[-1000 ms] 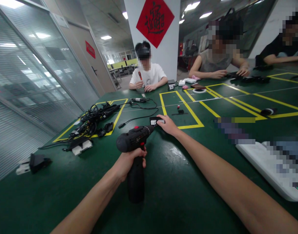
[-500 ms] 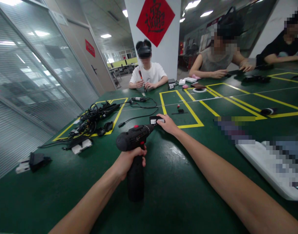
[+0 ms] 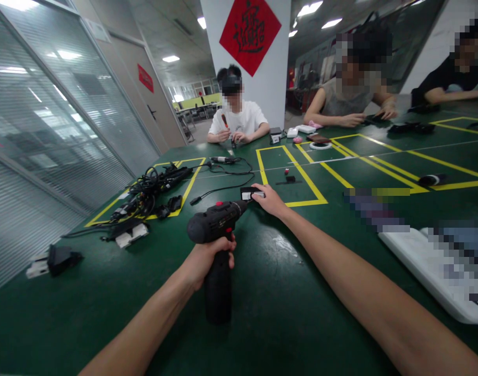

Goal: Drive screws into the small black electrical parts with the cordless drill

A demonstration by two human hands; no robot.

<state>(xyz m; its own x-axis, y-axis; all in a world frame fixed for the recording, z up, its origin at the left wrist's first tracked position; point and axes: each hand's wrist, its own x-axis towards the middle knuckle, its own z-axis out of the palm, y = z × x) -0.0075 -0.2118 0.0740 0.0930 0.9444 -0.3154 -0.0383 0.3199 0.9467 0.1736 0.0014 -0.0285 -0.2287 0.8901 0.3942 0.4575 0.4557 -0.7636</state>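
My left hand (image 3: 208,261) is wrapped round the grip of a black cordless drill (image 3: 217,222) with red buttons. The drill's nose points away from me and to the right, close to a small black block with a white label (image 3: 247,194). My right hand (image 3: 268,199) pinches that block from its right side, low over the green table (image 3: 262,297). Whether the bit touches the block cannot be made out. Beyond my right hand lie a small black part (image 3: 290,179) and a tiny red piece (image 3: 286,171).
Tangled black cables and adapters (image 3: 153,190) lie at left, with black-and-white plug pieces (image 3: 131,232) nearer me. A white case (image 3: 427,271) is at right. Yellow tape (image 3: 307,202) marks the table. Across it sits a person (image 3: 239,120) holding a screwdriver; two other people sit at right.
Both my hands, the drill and the labelled block stay practically where they were. The person at the far right side of the table has shifted their hands slightly.
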